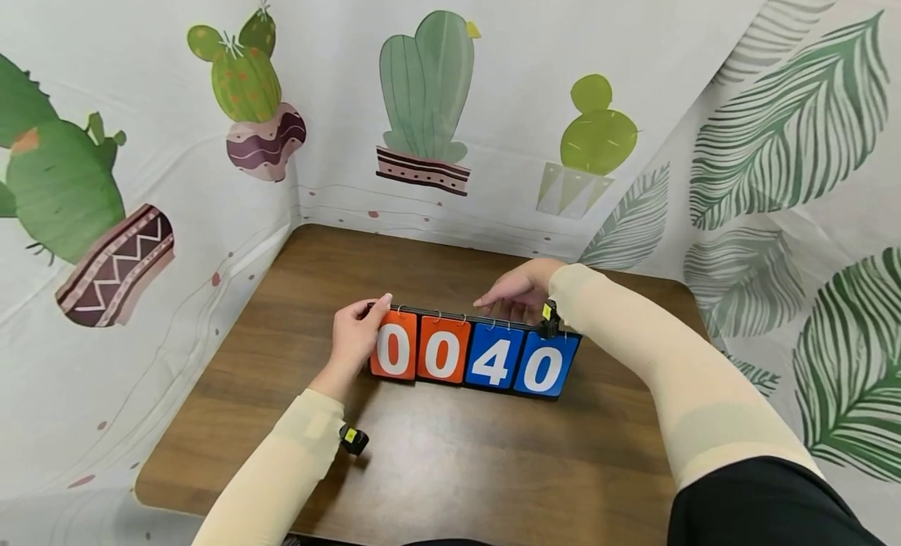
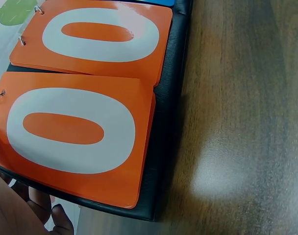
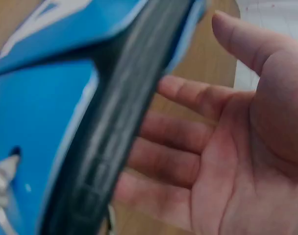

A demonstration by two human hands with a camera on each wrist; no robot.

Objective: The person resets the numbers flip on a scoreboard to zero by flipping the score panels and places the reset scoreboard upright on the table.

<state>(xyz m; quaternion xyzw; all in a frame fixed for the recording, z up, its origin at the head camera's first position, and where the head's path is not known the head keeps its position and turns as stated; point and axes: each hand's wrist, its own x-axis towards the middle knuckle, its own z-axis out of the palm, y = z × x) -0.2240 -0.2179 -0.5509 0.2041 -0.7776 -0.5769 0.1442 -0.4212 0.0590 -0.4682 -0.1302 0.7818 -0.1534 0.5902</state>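
Note:
A flip scoreboard (image 1: 464,355) with a black backing stands on the wooden table, tilted back. Its ring-bound cards read 0 and 0 on orange, then 4 and 0 on blue. My left hand (image 1: 354,339) grips its left end, thumb at the top corner; in the left wrist view the fingers curl behind the backing. Behind the top edge, toward the right end, is my right hand (image 1: 522,289). Seen from the right wrist, that hand (image 3: 227,142) has its palm showing, thumb apart and fingers extended past the black edge (image 3: 114,107), partly hidden by it.
The brown table (image 1: 450,460) has rounded corners. White cloth (image 1: 338,77) printed with cacti and leaves hangs around its back and sides. Small black cameras are strapped at both wrists over pale sleeves.

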